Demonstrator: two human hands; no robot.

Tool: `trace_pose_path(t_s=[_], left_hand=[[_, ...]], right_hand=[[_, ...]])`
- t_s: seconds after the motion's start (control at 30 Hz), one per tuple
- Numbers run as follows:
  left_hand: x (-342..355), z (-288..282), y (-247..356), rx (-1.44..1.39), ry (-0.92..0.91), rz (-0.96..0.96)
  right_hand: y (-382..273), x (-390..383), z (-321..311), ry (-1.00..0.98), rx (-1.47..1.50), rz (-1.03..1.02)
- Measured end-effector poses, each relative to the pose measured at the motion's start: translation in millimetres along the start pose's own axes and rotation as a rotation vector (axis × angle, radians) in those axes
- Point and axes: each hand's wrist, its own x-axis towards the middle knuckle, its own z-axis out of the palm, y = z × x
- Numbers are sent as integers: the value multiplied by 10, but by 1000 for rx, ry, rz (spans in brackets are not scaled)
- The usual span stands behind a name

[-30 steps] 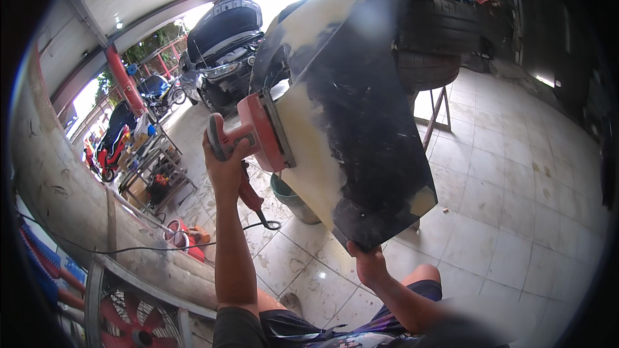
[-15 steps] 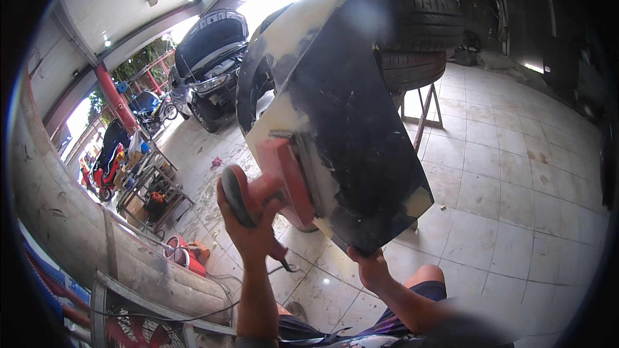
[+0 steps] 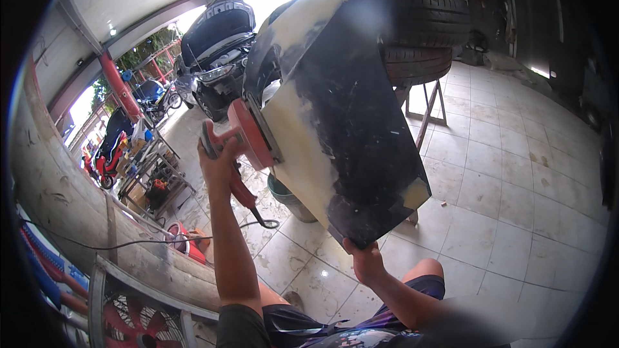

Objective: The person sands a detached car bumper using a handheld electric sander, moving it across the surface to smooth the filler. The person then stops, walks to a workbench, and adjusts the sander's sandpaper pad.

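"What is the left hand (image 3: 216, 156) doing?"

"It's wrapped around the handle of a red sander (image 3: 250, 134), with the thumb toward the body of the tool."

"And where is the sander?"

"At the left edge of a big dark panel (image 3: 367, 135), with its flat pad turned toward the pale, yellowish patch there. I can't tell how hard it presses, if at all."

"What about the right hand (image 3: 365, 263)?"

"It's grasping the panel's bottom corner, thumb in front. The other fingers are mostly hidden."

"How does the panel sit?"

"Tilted, right in front of the person, its lower end near the knees. Pale patches also mark the upper part and the lower right corner."

"What's around it?"

"Two tires (image 3: 429, 22), one above the other, behind its upper right side, with the legs of a metal stand (image 3: 427, 116) below them. A green bucket (image 3: 296, 207) stands on the tiled floor (image 3: 490, 193), partly behind the panel's left edge."

"And farther off?"

"A dark car (image 3: 219, 74) with its hood up. A black cord (image 3: 109, 249) runs at the lower left, above a red-bladed fan (image 3: 138, 323)."
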Motion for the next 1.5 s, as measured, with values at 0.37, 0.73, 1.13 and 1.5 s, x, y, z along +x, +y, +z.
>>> trace_pose_path(t_s=[0.37,0.73,1.13,1.5], left_hand=[[-1439,292,-70,122,21,199],[-676,3,-502,-71,39,179],[40,-355,-951,-34,74,108],[-1218,203,-191,70,13,206]], right_hand=[[79,146,-190,74,-30,-10],[57,154,-134,-79,188,-58],[36,143,-203,-34,71,-1],[55,198,-291,46,-7,-46]])
